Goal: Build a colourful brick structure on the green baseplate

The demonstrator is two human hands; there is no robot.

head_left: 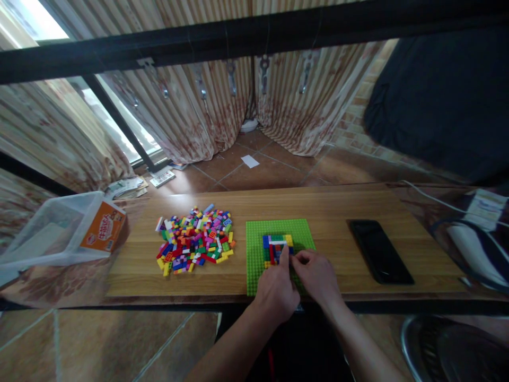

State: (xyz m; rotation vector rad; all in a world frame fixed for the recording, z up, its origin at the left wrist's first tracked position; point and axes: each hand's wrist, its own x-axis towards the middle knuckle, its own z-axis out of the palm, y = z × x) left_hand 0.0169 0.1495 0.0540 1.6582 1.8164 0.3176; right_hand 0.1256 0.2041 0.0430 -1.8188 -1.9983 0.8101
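A green studded baseplate [254,281] lies on the wooden board, and a low structure of toy bricks [272,241] in blue, white, yellow, green and red stands on it. My left hand [276,289] is at the front of the structure, its index finger stretched out and touching the bricks near the right side. Its other fingers are partly folded and hold nothing that I can see. Close by on the right, my right hand [318,273] has thumb and fingertips pinched together at the structure's right edge. Whatever lies between those fingertips is hidden.
Left of the baseplate is a spread pile of loose coloured bricks [194,241]. A black phone [380,252] lies on the right of the wooden board [326,207]. Beyond the left end stands a clear plastic bin [75,233] with an orange label. A dark bar [246,40] crosses above.
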